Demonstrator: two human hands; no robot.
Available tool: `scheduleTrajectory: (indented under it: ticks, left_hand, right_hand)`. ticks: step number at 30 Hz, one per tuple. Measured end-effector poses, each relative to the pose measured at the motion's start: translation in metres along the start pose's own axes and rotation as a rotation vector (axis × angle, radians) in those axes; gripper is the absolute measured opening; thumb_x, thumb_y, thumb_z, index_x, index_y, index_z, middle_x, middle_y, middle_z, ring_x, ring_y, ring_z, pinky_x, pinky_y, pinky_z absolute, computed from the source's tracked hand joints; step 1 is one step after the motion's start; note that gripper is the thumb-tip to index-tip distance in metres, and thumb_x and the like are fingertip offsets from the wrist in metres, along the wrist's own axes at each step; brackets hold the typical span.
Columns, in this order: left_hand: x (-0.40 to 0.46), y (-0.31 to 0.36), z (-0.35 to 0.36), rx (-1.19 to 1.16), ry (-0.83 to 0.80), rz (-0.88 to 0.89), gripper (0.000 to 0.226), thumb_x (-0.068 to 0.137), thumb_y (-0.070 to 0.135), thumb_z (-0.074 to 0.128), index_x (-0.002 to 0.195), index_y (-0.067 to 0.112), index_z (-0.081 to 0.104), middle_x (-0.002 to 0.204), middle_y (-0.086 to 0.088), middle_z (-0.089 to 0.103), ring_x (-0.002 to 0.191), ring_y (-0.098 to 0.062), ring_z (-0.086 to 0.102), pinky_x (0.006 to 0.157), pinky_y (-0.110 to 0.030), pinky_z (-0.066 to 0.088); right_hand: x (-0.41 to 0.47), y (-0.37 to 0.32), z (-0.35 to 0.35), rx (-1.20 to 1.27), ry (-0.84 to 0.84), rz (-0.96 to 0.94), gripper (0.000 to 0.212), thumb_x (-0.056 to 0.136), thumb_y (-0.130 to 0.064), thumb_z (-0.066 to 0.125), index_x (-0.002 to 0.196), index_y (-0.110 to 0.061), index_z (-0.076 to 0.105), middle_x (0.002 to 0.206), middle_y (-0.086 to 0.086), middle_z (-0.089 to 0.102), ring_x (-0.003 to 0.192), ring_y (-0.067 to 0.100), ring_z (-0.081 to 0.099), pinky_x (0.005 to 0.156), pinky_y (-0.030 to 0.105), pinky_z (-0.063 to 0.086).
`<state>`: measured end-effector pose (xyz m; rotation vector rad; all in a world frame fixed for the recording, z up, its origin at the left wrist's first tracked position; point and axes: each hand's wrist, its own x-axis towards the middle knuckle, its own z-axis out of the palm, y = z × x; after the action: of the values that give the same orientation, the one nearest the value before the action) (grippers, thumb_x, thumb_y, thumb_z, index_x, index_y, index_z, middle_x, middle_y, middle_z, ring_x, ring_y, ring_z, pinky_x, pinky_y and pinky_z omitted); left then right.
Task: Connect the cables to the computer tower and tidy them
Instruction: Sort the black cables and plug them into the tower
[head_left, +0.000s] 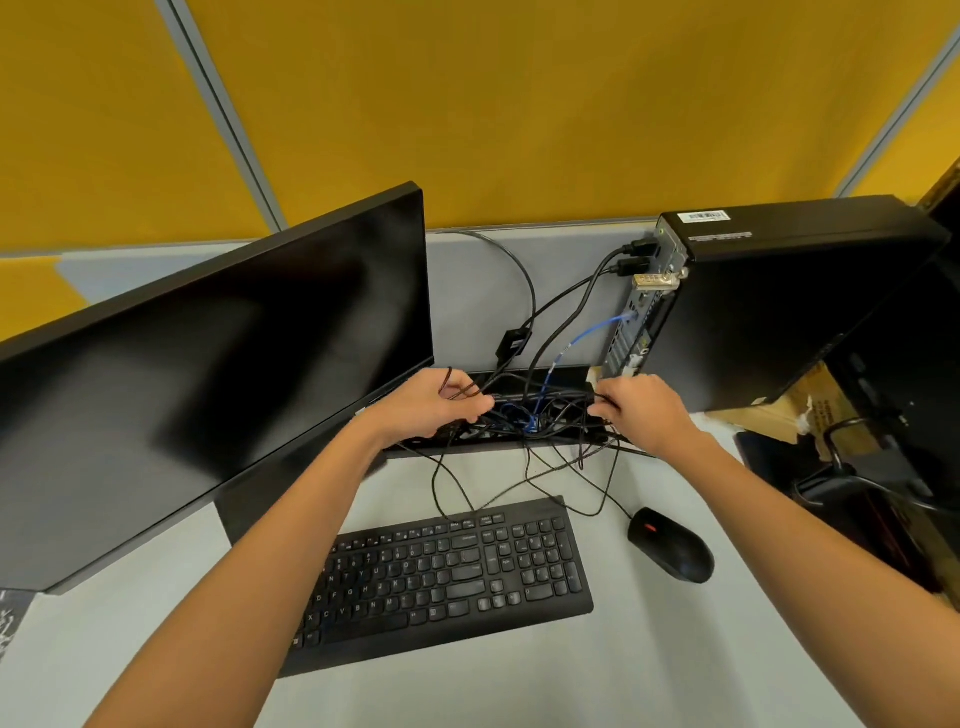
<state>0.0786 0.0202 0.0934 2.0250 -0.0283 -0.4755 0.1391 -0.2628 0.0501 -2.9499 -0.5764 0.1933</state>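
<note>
The black computer tower stands upright at the back right of the desk, its rear panel facing left. Black cables, a blue network cable and a beige connector are plugged into that panel. The cables drop into a tangle over a black cable slot at the desk's back edge. My left hand grips a looped thin black cable at the left of the tangle. My right hand pinches a black cable at the tangle's right, just below the tower's rear panel.
A black monitor fills the left side. A black keyboard and a black mouse lie on the grey desk, their thin cables running back to the tangle. Cardboard and a dark chair sit at right. Yellow partition panels stand behind.
</note>
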Motion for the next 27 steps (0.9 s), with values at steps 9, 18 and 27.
scheduleTrajectory:
  ticks: [9,18,27]
  left_hand:
    - [0.008,-0.004,-0.002,0.048,0.037,-0.038,0.039,0.1,0.032,0.045,0.078,0.003,0.06,0.052,0.002,0.041,0.046,-0.012,0.027,0.041,-0.021,0.024]
    - [0.006,0.027,0.016,-0.384,-0.534,-0.007,0.045,0.103,0.037,0.028,0.119,0.011,0.061,0.051,0.002,0.043,0.04,-0.007,0.016,0.041,-0.019,0.019]
    - [0.021,0.011,0.013,-0.926,-0.445,0.166,0.042,0.099,0.023,0.033,0.134,0.008,0.051,0.106,-0.006,0.071,0.038,-0.008,0.016,0.045,-0.013,0.034]
  right_hand:
    - [0.001,-0.024,-0.03,0.037,-0.059,-0.081,0.008,0.085,-0.025,0.069,0.084,-0.03,0.063,0.085,-0.014,0.066,0.089,0.01,0.061,0.094,0.035,0.031]
    - [0.019,-0.078,-0.038,0.915,-0.009,-0.209,0.032,0.103,-0.015,0.038,0.085,-0.005,0.062,0.062,-0.002,0.045,0.054,0.003,0.04,0.056,0.015,0.035]
    - [0.022,-0.075,0.012,1.071,-0.18,0.065,0.042,0.106,-0.024,0.029,0.074,-0.013,0.054,0.052,-0.002,0.048,0.047,0.009,0.038,0.046,0.017,0.033]
